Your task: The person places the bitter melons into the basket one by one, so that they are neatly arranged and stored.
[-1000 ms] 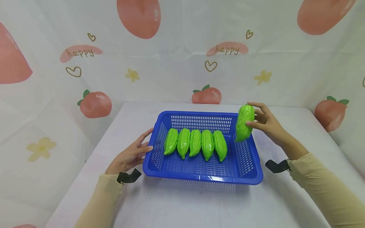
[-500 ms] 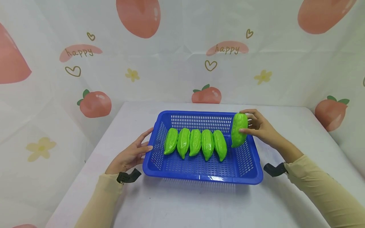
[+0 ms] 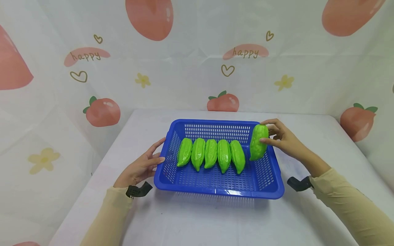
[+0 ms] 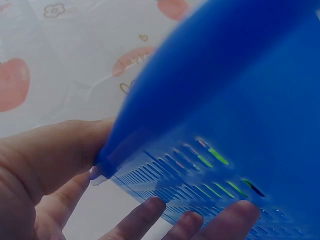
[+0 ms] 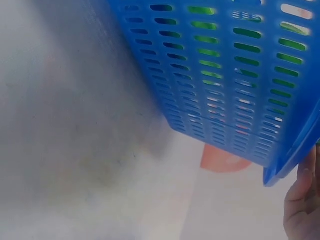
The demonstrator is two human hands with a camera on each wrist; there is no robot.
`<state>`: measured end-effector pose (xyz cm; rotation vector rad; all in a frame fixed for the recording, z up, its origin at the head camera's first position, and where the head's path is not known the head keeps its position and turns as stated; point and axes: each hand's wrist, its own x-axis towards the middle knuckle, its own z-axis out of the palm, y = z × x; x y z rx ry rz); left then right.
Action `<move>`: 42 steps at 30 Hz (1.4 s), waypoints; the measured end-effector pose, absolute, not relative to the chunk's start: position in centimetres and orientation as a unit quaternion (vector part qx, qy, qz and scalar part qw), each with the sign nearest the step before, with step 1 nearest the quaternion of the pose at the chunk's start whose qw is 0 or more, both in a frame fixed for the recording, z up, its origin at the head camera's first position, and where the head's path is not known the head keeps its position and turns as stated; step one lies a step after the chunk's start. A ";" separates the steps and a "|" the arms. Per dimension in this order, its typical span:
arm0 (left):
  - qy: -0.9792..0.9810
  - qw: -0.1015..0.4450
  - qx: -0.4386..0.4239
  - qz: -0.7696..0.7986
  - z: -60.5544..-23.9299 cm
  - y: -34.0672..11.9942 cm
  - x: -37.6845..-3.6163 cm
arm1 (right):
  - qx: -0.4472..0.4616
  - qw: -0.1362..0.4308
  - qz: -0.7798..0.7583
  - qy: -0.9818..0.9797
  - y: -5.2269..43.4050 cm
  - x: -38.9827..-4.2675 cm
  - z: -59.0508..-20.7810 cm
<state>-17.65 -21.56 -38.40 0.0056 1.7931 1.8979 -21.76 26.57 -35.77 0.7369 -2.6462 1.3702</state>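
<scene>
My right hand (image 3: 284,141) holds a bright green, bumpy bitter melon (image 3: 258,142) by its right side, thumb in front and fingers behind. The melon hangs nearly upright inside the right end of a blue plastic basket (image 3: 197,190), pointed end down. Several more bitter melons (image 3: 210,153) lie side by side in a row on the basket floor, left of the held one. My left hand (image 3: 140,169) touches the basket's left end with fairly straight fingers, its thumb at the rim. In the left wrist view, fingertips (image 4: 235,220) lie close against the slotted wall.
The basket stands on a white-covered table (image 3: 197,222). Behind it hangs a pale curtain (image 3: 184,75) printed with peaches, hearts and flowers. Black wrist cameras (image 3: 140,189) sit on both sleeves. Through the slotted end wall (image 5: 215,85), green shows in the right wrist view.
My right hand has carried the bitter melon slightly left and down into the basket's right end, then nearly stopped. The left hand and the row of melons stay put.
</scene>
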 end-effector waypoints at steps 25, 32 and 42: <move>0.659 0.269 0.008 0.702 -38.6 -21.6 -17.8 | 0.205 0.008 0.369 -0.907 26.4 -22.1 -35.3; 0.664 0.267 0.011 0.698 -38.6 -21.6 -17.7 | 0.204 0.003 0.351 -0.914 26.1 -22.1 -35.3; 0.664 0.267 0.010 0.699 -38.6 -21.6 -17.8 | 0.190 0.000 0.317 -0.929 25.9 -22.2 -35.1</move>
